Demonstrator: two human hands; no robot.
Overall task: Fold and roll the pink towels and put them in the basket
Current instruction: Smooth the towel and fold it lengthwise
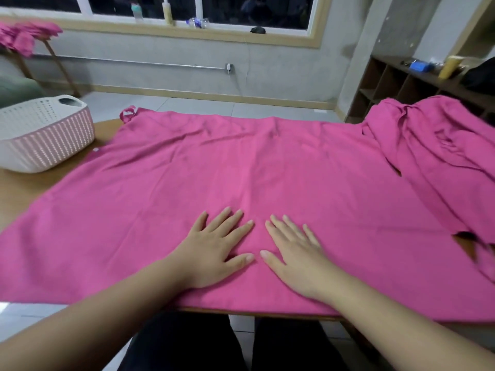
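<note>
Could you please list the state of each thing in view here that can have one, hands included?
spread towel: lying flat and unfolded across the table, lightly creased.
towel pile: crumpled in a heap at the table's far right.
basket: upright at the table's far left; pink shows through its holes.
left hand: flat, fingers straight, resting on the spread towel.
right hand: flat, fingers straight, resting on the spread towel.

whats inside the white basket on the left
Something pink shows through the holes in the side wall of the white basket, probably rolled pink towels. From this angle the rim hides the inside, so how many, or whether they are rolled, cannot be told.
</note>
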